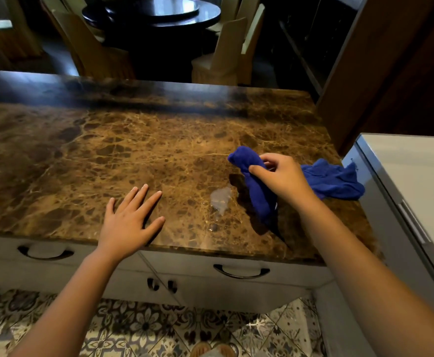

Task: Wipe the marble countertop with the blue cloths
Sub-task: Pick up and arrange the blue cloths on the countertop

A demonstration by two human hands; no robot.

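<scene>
The brown marble countertop point(138, 150) fills the middle of the view. My right hand point(280, 176) grips a bunched blue cloth point(257, 191), lifted so that it hangs down just above the stone near the right front. A second blue cloth point(334, 181) lies crumpled on the counter's right edge, behind my right wrist. My left hand point(131, 220) rests flat on the counter near the front edge, fingers spread, holding nothing. A small wet smear point(219, 199) sits on the stone between my hands.
White drawers with dark handles point(241, 273) run below the counter's front edge. A grey-white appliance point(411, 181) stands close on the right. Beyond the counter are a dark round table point(159, 11) and chairs point(226, 55). Patterned tiles point(143, 328) cover the floor.
</scene>
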